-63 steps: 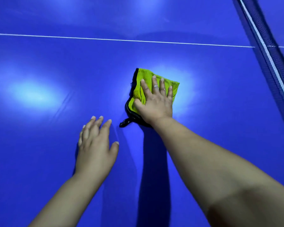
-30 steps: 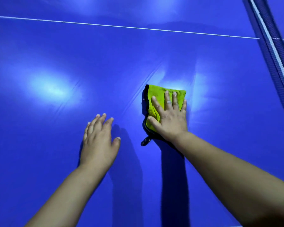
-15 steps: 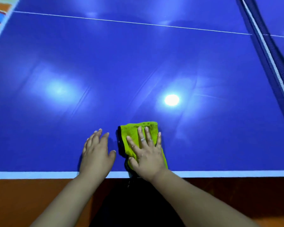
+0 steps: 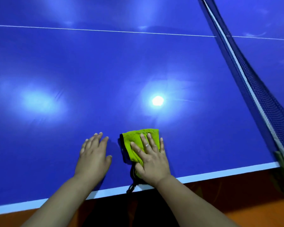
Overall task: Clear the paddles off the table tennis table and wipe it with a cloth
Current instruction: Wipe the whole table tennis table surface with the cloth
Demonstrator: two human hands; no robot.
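Two bare hands lie flat on the blue table (image 4: 105, 71), both close to its near side. The right hand (image 4: 152, 163) presses down on a folded yellow-green cloth (image 4: 138, 138), fingers straight and spread, palm over the cloth's near half. Its grip is wide, with nothing curled round the fabric. A ring (image 4: 147, 145) shows on one of its fingers. The cloth sits just inside the white border stripe (image 4: 220, 173), its far part sticking out past the fingertips and dark trim along its left side. A black loop (image 4: 131, 187) trails from under the wrist across the stripe to the table's edge.

The left hand (image 4: 93, 158) rests palm down on the bare table just beside the cloth, not touching it, fingers straight and close together. Its grip is likewise wide and holds nothing.

The net (image 4: 252, 89), dark mesh with a white top band, runs down the right side of the view to the table's near edge. A thin white line (image 4: 105, 31) crosses the surface well beyond the hands and meets the net. A sharp bright spot (image 4: 157, 100) of reflected light lies beyond the cloth, with a softer glow (image 4: 39, 100) to its left. Below the table's edge an orange floor (image 4: 236, 194) shows.
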